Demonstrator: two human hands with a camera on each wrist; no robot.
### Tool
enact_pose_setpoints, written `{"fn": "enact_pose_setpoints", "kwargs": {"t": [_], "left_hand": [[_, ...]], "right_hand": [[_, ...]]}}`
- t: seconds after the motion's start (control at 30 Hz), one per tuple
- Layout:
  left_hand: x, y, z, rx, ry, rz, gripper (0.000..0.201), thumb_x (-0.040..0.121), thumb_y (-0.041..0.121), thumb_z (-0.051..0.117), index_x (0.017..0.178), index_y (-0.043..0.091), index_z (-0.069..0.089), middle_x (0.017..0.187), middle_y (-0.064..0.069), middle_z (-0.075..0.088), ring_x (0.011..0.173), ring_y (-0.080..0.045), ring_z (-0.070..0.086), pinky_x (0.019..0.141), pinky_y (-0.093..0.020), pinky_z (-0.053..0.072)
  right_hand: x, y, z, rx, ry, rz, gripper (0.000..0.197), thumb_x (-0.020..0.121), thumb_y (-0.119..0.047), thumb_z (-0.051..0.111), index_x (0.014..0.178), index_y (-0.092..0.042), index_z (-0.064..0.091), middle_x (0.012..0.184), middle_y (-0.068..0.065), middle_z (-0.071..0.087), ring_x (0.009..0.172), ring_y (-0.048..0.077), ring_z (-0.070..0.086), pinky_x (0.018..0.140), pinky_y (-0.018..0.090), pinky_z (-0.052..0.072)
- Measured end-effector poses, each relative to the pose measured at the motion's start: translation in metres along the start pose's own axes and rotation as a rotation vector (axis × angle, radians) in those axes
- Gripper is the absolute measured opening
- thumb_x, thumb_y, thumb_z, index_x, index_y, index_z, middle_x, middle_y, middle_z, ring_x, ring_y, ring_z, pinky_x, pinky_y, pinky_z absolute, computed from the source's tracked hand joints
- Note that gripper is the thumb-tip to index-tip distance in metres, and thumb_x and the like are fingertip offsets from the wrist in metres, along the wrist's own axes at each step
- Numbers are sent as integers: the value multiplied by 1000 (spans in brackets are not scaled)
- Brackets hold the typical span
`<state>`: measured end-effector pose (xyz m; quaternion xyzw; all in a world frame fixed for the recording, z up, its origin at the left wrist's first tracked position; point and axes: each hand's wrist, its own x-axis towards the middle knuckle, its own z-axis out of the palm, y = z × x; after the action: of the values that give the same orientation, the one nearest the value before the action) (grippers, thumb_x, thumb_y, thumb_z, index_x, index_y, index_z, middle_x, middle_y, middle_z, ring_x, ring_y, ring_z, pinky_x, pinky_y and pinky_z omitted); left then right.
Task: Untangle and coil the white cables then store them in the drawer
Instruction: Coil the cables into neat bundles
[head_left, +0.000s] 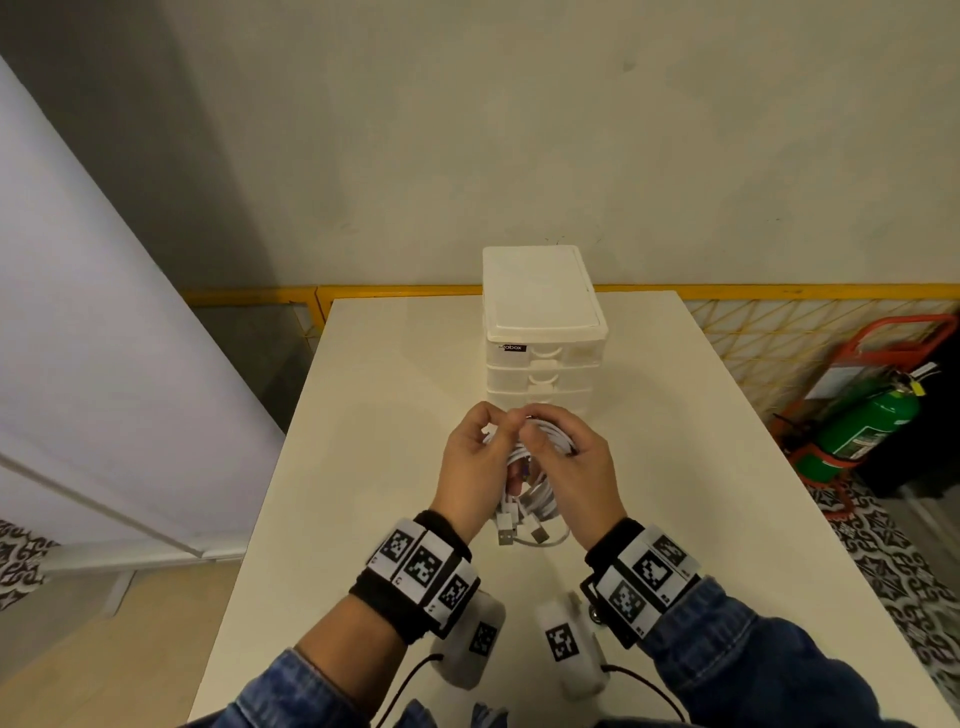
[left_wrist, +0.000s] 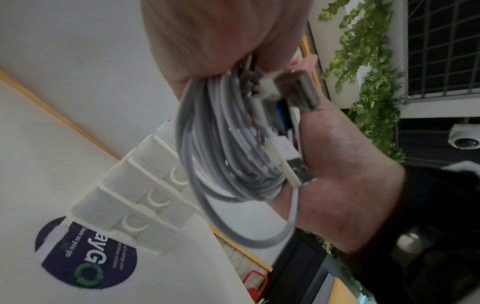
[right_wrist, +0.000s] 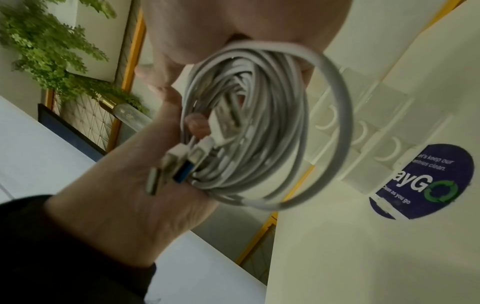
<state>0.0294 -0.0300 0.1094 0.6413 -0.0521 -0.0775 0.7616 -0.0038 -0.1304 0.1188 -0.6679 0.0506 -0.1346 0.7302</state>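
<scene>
A bundle of coiled white cables (head_left: 535, 488) hangs between both hands above the middle of the white table (head_left: 395, 395). My left hand (head_left: 475, 457) grips the coil's left side and my right hand (head_left: 566, 457) grips its right side, fingertips meeting on top. Several USB plugs (head_left: 506, 532) dangle from the bottom of the coil. In the left wrist view the coil (left_wrist: 223, 144) loops below the palm; in the right wrist view the coil (right_wrist: 259, 127) hangs with its plugs (right_wrist: 179, 160) by the other hand's palm. The white drawer unit (head_left: 540, 332) stands just behind, its drawers closed.
A round dark sticker (right_wrist: 426, 181) lies on the table in front of the drawer unit. A yellow mesh rail (head_left: 805, 332) runs behind the table. A green fire extinguisher (head_left: 862, 431) in a red stand sits on the floor at the right.
</scene>
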Motion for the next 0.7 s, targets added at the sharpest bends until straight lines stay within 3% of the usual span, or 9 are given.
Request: {"fn": "enact_pose_setpoints", "kwargs": {"t": [0.1, 0.2, 0.27, 0.33, 0.4, 0.47, 0.57, 0.63, 0.7], "left_hand": [[1, -6, 0, 17, -24, -21, 27, 94, 33, 49, 76, 14, 50, 51, -13, 52, 32, -16, 42, 35, -22, 31], [3, -6, 2, 4, -80, -37, 43, 85, 53, 48, 84, 11, 55, 56, -18, 53, 35, -18, 46, 38, -25, 35], [4, -4, 4, 9, -116, -24, 56, 84, 56, 42, 93, 4, 60, 61, -16, 59, 46, -22, 55, 45, -29, 45], [4, -3, 7, 47, -165, 12, 45, 88, 47, 45, 102, 9, 64, 83, -10, 69, 72, -18, 67, 66, -29, 54], [4, -6, 10, 127, -227, 37, 23, 88, 26, 59, 109, 19, 60, 101, 3, 69, 90, -4, 66, 79, -21, 50], [3, -12, 15, 226, -272, 48, 37, 83, 13, 68, 116, 22, 54, 108, 5, 66, 96, -1, 64, 81, -17, 50], [5, -17, 26, 296, -274, 76, 40, 83, 15, 69, 118, 27, 53, 112, 2, 66, 102, -9, 63, 88, -26, 51], [10, -16, 35, 319, -262, 89, 40, 83, 16, 69, 114, 34, 53, 110, 7, 66, 101, -7, 63, 89, -26, 51], [17, -16, 45, 356, -257, 108, 41, 82, 17, 70, 116, 33, 54, 108, 10, 66, 100, -5, 63, 88, -25, 51]], "right_hand": [[-1, 2, 3, 25, 75, 26, 9, 77, -11, 71, 79, -20, 69, 77, 3, 69, 65, 11, 63, 60, 22, 54], [1, 1, 1, 27, 110, 34, 7, 75, -13, 74, 79, -8, 70, 69, 11, 67, 51, 16, 59, 51, 25, 51], [6, 2, -5, 20, 132, 25, 7, 75, -13, 74, 79, -7, 71, 68, 9, 68, 53, 15, 60, 53, 25, 51], [13, 2, -14, 18, 185, 16, 2, 75, -13, 74, 76, -13, 72, 72, 3, 71, 64, 12, 65, 61, 23, 53], [22, 1, -26, 30, 211, 34, 3, 75, -16, 74, 75, -14, 72, 72, 0, 71, 68, 12, 65, 64, 23, 53], [28, 0, -37, 39, 213, 59, 12, 75, -18, 74, 80, -8, 72, 72, 3, 70, 64, 10, 63, 59, 21, 51], [34, -2, -50, 29, 217, 59, 16, 77, -18, 73, 82, -3, 71, 68, -1, 68, 57, 4, 61, 54, 16, 47], [40, -2, -59, 12, 214, 64, 17, 79, -21, 71, 82, -5, 71, 58, -10, 64, 51, 2, 56, 51, 15, 44], [47, -4, -69, -8, 198, 73, 21, 81, -28, 68, 80, -7, 71, 52, -11, 61, 47, 3, 52, 49, 14, 42]]}}
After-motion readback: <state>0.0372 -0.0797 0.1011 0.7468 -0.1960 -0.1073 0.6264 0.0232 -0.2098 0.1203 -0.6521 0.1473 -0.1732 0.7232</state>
